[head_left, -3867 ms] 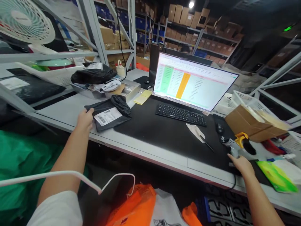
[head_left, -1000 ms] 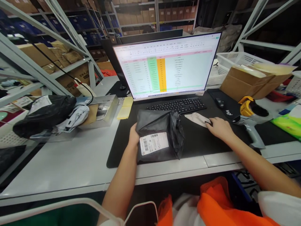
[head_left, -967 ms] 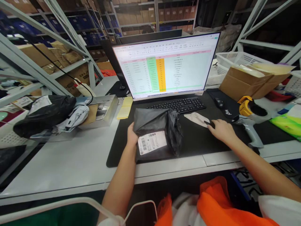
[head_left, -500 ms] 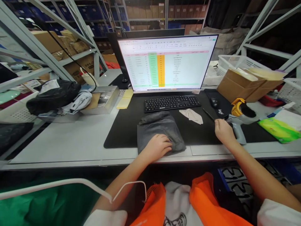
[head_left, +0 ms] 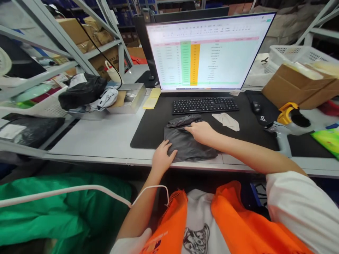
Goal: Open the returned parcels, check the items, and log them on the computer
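A black plastic bag [head_left: 182,143], flat and wrinkled, lies at the desk's front edge on the dark mat. My left hand [head_left: 162,157] rests on its lower left side with fingers spread. Closed over the bag's upper part is my right hand [head_left: 201,132], its knuckles close to the bag's fold. A slim dark tool, pen-like or knife-like, was in that hand before; now the fingers hide nearly all of it and its kind is unclear. Behind the bag sits a black keyboard [head_left: 205,105]. A crumpled pale cloth or tissue [head_left: 227,121] lies to the right.
A monitor [head_left: 219,60] showing a spreadsheet stands behind the keyboard. Rightward are a mouse [head_left: 256,107], a grey handheld scanner [head_left: 282,135], a yellow tape dispenser [head_left: 287,113] and a cardboard box [head_left: 293,86]. Yellow paper slips [head_left: 152,99] and a grey tray [head_left: 129,100] lie leftward.
My right hand has moved left from beside the scanner onto the bag, taking the slim tool off the mat. My left hand has shifted to the bag's left edge. The view has tilted down.
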Demonstrator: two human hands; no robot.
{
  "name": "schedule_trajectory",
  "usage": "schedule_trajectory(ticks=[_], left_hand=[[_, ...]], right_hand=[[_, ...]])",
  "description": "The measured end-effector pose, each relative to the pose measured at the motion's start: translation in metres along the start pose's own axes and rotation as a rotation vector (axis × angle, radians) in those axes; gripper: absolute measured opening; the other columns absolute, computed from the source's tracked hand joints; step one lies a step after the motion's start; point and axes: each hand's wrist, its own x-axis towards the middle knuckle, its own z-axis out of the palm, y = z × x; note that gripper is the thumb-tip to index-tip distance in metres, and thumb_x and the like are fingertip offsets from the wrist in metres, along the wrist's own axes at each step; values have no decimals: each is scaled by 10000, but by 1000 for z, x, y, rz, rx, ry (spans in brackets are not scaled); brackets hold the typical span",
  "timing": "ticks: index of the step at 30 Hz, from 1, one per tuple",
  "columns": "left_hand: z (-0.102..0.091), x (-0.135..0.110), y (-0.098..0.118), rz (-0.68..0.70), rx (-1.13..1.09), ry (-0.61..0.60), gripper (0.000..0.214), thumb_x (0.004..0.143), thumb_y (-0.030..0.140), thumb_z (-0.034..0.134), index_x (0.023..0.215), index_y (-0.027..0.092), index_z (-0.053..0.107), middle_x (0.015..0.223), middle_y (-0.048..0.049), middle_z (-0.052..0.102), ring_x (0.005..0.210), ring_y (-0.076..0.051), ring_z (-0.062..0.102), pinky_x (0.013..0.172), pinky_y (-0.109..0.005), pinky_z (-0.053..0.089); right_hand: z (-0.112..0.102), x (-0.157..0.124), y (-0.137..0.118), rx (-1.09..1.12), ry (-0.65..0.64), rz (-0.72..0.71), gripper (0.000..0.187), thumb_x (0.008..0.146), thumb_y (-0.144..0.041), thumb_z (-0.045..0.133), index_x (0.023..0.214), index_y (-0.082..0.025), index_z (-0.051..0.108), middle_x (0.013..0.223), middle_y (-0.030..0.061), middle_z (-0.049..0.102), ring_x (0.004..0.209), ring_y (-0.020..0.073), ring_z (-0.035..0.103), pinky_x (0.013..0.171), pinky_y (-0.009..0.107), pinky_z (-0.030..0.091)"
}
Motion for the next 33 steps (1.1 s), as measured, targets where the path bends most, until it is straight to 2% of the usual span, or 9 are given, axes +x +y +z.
schedule_trajectory(ticks=[3,7,11,15,19,22,24,29,33], left_hand=[[-3,-5,-3,43,-30,5,393,933,418,628,1195,145,735,1420,-180,647,1383,-364,562,1183,-536,435],[-5,-15,5,65,-133,-43,368,919,418,643,1177,181,755,1433,-153,643,1441,-398,495,1205,-603,388],[-4,-33,39,86,-308,-213,369,928,427,636,1197,204,754,1486,-139,602,1480,-389,449,1177,-566,446],[-4,-30,77,367,-501,-543,321,955,396,624,1214,260,754,1420,-108,661,1277,-267,660,1093,-412,538],[4,15,85,509,-330,-313,267,971,345,596,1119,230,787,1317,-117,721,1379,-311,567,1168,-509,433],[13,58,71,436,-73,-189,317,921,334,665,1203,226,763,1551,-125,540,1531,-413,330,1215,-642,285],[20,80,59,345,27,-220,409,892,351,694,1266,188,735,1611,-165,452,1498,-452,355,1192,-637,318],[33,94,43,145,-140,-267,365,872,387,680,1105,123,776,1225,-204,700,1217,-377,606,1137,-495,426],[27,79,43,1,-278,-244,303,882,351,639,1022,148,816,1059,-171,762,1061,-356,690,1038,-452,496]], right_hand=[[8,-58,30,27,-113,83,471,925,-117,516,1329,-254,716,993,115,767,862,249,740,704,310,505],[23,-210,97,320,-142,392,346,860,-359,618,1149,-322,806,1071,69,796,907,316,755,767,411,591],[18,-300,108,410,43,848,534,835,-607,595,1258,-324,757,668,39,724,441,273,576,480,430,502],[6,-274,76,490,137,866,519,843,-555,587,1251,-279,747,820,38,748,496,202,557,558,371,505],[-1,-224,64,531,136,740,475,887,-491,573,1259,-250,744,932,44,761,650,198,628,629,318,509],[-2,-187,64,476,101,652,423,920,-406,573,1278,-252,737,1031,48,782,727,209,674,713,320,529],[-2,-153,65,387,97,602,411,940,-343,565,1304,-241,726,1064,62,785,809,233,710,790,335,539],[5,-71,76,318,35,542,430,905,-291,667,1327,-227,718,1181,69,763,1067,265,704,927,339,536],[8,-61,85,325,-19,510,466,883,-269,698,1349,-251,711,1181,49,767,1030,251,709,914,328,539]])
